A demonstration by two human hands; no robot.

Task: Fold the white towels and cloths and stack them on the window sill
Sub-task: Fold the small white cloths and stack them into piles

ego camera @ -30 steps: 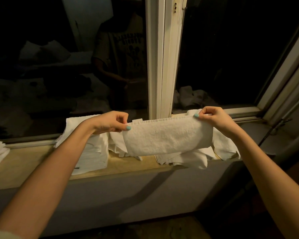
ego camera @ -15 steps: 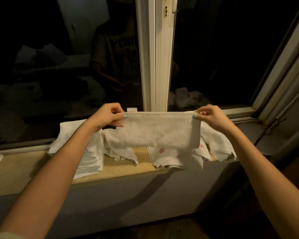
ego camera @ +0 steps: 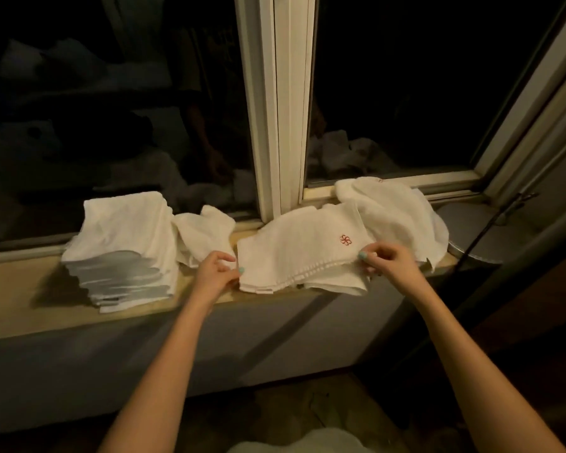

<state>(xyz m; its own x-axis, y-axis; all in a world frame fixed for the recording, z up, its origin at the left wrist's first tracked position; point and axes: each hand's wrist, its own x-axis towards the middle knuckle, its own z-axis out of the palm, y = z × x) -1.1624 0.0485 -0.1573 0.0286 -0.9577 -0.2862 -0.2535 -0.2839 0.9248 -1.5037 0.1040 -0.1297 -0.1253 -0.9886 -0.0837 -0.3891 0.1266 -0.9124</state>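
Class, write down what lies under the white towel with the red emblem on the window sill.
More white cloth layers peek out under the emblem towel at its near edge, resting on the window sill. How many layers, and how they are folded, is covered.

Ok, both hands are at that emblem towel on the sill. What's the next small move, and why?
Probably lift the emblem towel by its near corners, clear of the pile, to fold it. The left hand and right hand pinch those corners, the towel lies spread over loose cloths, and the folded stack sits to the left.
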